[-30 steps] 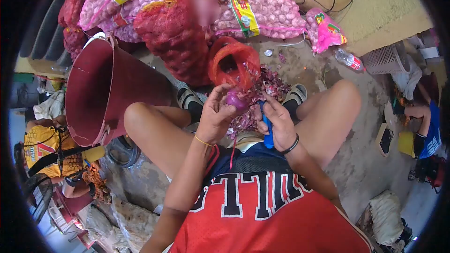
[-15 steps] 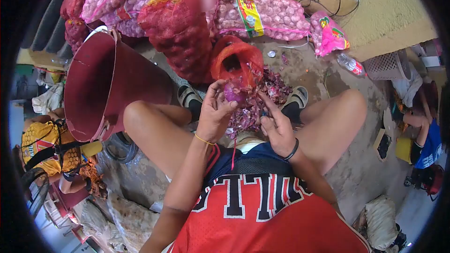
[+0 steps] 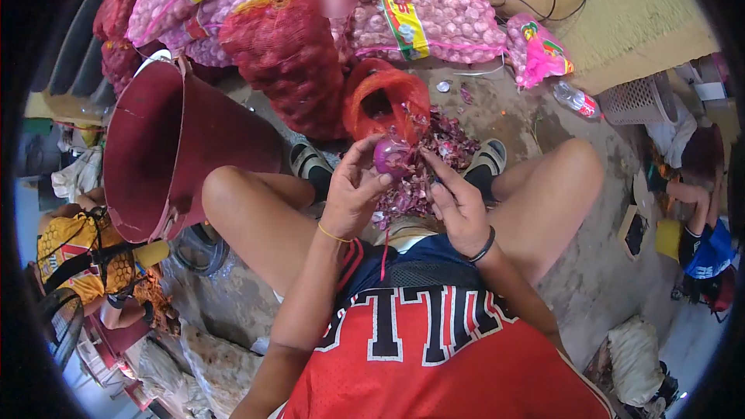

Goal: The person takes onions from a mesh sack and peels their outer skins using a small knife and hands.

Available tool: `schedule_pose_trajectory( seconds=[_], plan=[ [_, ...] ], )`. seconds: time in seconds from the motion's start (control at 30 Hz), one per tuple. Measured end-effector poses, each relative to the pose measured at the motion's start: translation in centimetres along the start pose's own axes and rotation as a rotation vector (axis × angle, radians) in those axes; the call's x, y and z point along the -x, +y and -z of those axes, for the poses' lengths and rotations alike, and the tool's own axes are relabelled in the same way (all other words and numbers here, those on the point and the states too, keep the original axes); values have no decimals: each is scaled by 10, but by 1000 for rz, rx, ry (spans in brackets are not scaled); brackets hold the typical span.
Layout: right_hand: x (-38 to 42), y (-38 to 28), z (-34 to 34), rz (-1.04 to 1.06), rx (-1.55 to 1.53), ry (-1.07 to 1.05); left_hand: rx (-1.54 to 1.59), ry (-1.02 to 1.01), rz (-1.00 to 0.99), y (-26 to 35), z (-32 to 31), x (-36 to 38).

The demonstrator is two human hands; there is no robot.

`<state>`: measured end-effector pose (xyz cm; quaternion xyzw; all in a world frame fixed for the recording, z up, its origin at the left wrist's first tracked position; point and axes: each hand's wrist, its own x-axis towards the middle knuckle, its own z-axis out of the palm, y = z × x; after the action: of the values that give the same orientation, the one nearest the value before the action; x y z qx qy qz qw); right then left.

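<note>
The left hand (image 3: 357, 188) grasps a purple onion (image 3: 390, 157) between thumb and fingers, up in front of the body and between the spread knees; the right hand (image 3: 466, 211) is just beside it, fingers partly curled and pointing toward the onion's right side; whether this hand grips anything I cannot tell, as its palm is turned from view. Beneath and beyond both hands, a heap of loose purple skins (image 3: 452, 142) covers the floor (image 3: 547, 256) between the two sandals; an orange net (image 3: 407, 97) with an open mouth stands just past the onion, right beside a full red net sack (image 3: 283, 70); a large dark red tub (image 3: 233, 128) leans to the left of the left knee; farther back lies a pink sack of bulbs (image 3: 462, 27), with a plastic bottle (image 3: 570, 97) off to its right.
</note>
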<state>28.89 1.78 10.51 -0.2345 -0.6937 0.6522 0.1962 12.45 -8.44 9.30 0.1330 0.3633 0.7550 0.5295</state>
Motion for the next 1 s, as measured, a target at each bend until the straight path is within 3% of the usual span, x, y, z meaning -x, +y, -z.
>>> schedule_pose_trajectory(
  seconds=[0.1, 0.23, 0.33, 0.4, 0.47, 0.53, 0.73, 1.0],
  plan=[
    [3, 1, 1, -127, -334, -6, 44, -22, 55, 2, 1, 2],
    [1, 4, -2, -128, -570, 147, 111, 19, 41, 5, -2, 2],
    [1, 9, 7, -226, -433, 185, 183, -22, 20, 4, 0, -1],
    [-6, 34, 9, 22, 117, 135, 219, -45, 6, 5, -1, -2],
    [-3, 45, 13, 68, 438, 76, 247, -32, 25, 12, -10, -1],
    [0, 16, 12, -93, 527, 9, 273, -35, 15, 11, -8, 0],
    [0, 19, 19, -50, 524, 12, 107, -29, -23, -8, 12, -1],
    [1, 2, 2, 169, 207, -22, 152, 54, 97, 2, -6, 1]
  ],
)
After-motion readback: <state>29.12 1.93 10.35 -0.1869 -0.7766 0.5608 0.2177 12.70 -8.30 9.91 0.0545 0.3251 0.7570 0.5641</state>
